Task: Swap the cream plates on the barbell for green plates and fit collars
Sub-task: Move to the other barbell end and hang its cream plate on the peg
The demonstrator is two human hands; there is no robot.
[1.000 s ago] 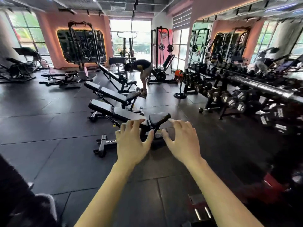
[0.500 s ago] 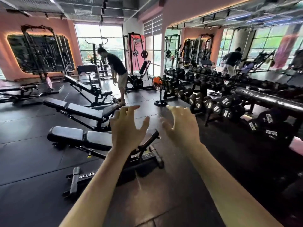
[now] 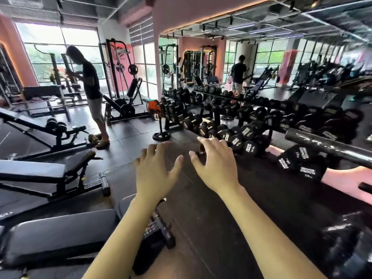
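I cannot find the barbell, the cream plates, the green plates or the collars anywhere in my view; the right edge is badly blurred, and the frame cuts off a thick dark bar (image 3: 330, 147) there, so I cannot tell what it belongs to. My left hand (image 3: 154, 174) and right hand (image 3: 216, 165) are both stretched out ahead of me, backs up, near each other but apart, each grip wide with fingers spread and nothing in it. They hang above the floor (image 3: 201, 208), which is dark rubber matting laid in large tiles. A long rack (image 3: 216, 117) of black dumbbells (image 3: 244, 135) runs along the right, against a mirror (image 3: 261, 63) that doubles the room; the printed numbers on the nearest dumbbell ends are too small and smeared to read. On the left stand several black padded benches (image 3: 40, 172), the closest one cut off by the bottom edge under my left forearm. Further back a person (image 3: 91, 91) in a dark shirt and light shorts stands with head bowed, near a cable machine (image 3: 122, 81) and an orange fan (image 3: 154, 106) on a stand. The walls are pink, big windows (image 3: 58, 55) glare white behind, and the ceiling is open dark ductwork.
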